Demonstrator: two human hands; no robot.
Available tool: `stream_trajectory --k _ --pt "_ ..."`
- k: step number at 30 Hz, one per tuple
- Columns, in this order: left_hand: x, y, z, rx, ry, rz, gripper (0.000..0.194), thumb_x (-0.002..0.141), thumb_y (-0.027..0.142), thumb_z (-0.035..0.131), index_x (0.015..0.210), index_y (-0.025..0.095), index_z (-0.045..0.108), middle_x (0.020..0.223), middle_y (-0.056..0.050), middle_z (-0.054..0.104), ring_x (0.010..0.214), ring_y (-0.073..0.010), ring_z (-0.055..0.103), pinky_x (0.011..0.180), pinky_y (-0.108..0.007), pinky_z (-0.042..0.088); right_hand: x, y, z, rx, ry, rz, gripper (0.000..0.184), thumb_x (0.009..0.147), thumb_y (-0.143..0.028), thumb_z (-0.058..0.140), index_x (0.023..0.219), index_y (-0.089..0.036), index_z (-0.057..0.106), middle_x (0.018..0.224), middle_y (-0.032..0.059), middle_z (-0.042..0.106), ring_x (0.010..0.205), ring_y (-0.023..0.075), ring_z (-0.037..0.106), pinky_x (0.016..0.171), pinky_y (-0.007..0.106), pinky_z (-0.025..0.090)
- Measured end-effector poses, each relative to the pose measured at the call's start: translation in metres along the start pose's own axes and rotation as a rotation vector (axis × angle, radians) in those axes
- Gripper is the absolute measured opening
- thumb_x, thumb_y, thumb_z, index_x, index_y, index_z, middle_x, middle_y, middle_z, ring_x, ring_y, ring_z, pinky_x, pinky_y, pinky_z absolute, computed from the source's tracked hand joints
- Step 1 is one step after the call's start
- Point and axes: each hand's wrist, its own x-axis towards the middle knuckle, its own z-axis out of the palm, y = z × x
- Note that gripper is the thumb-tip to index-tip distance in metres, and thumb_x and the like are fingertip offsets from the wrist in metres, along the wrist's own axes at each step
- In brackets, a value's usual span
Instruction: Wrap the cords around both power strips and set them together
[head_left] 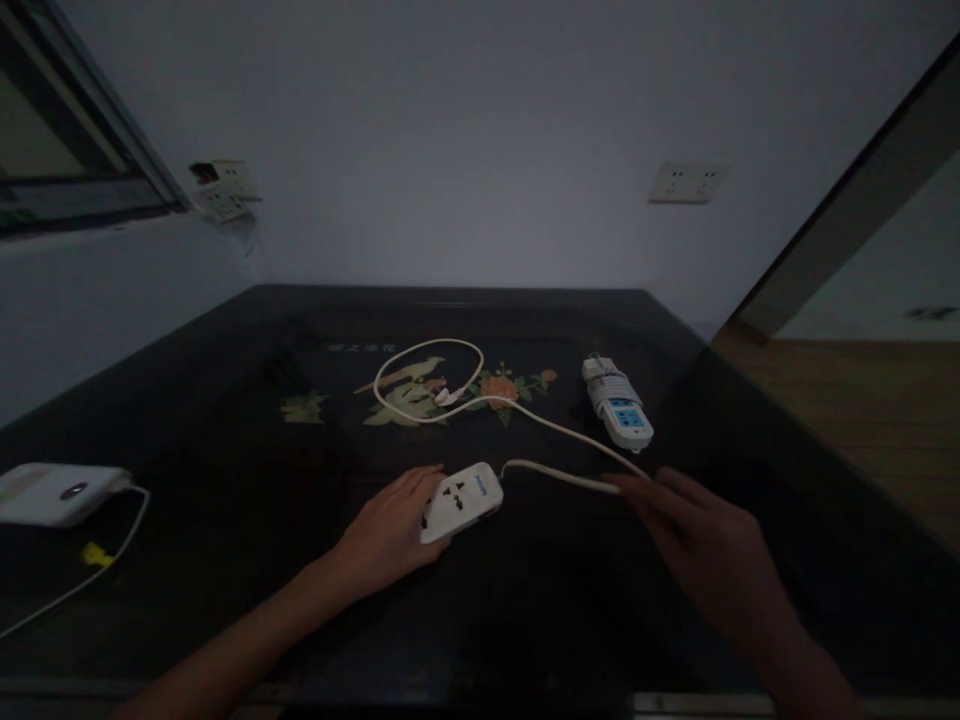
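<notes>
clasping power strip point(466, 496), left fingers point(417, 481) half-curled; pinching cord point(493, 399), right fingers point(651, 498) closed

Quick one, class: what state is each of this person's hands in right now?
Left hand: closed around one end of the white power strip.
Right hand: closed, holding the power strip's pale cord.
</notes>
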Motion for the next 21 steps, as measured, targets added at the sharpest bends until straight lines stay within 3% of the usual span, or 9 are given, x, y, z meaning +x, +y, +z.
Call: stream_trajectory --k 6,11,17,21 --pt "-0.021 0.008 -0.021 -0.230 -0.047 -0.072 0.061 0.071 0.035 0.061 0.128 0.027 0.039 0.121 -0.008 0.060 0.104 -0.0274 0.060 0.086 -0.037 0.047 0.075 -0.006 -0.023 -0.036 0.175 -0.033 0.023 0.089 -0.022 0.048 0.097 -0.018 0.068 0.090 0.0076 0.069 0.082 0.0215 0.065 0.073 0.033 0.049" --pt "-0.026 0.025 -0.055 -0.450 -0.143 0.004 0.065 0.066 0.029 0.068 0.126 0.025 0.043 0.119 -0.006 0.061 0.105 -0.0254 0.058 0.089 -0.035 0.047 0.141 0.002 -0.014 0.138 0.230 -0.022 0.018 0.085 -0.019 0.052 0.095 -0.017 0.067 0.089 0.0067 0.068 0.078 0.0186 0.063 0.073 0.032 0.048" --pt "-0.011 0.051 -0.097 -0.569 -0.098 0.189 0.082 0.062 0.038 0.074 0.135 0.029 0.039 0.141 -0.006 0.046 0.127 -0.0317 0.042 0.106 -0.044 0.035 0.227 0.016 0.016 0.506 0.068 0.067 0.027 0.082 -0.018 0.054 0.106 -0.011 0.065 0.077 0.0057 0.066 0.070 0.0157 0.060 0.071 0.032 0.049" --pt "0.013 0.067 -0.118 -0.670 0.037 0.264 0.082 0.068 0.052 0.065 0.139 0.027 0.033 0.145 -0.007 0.041 0.132 -0.0332 0.036 0.108 -0.046 0.033 0.249 0.000 0.023 0.766 -0.034 0.034 0.044 0.080 -0.019 0.053 0.125 -0.014 0.054 0.085 0.0050 0.066 0.074 0.0145 0.062 0.067 0.030 0.052"
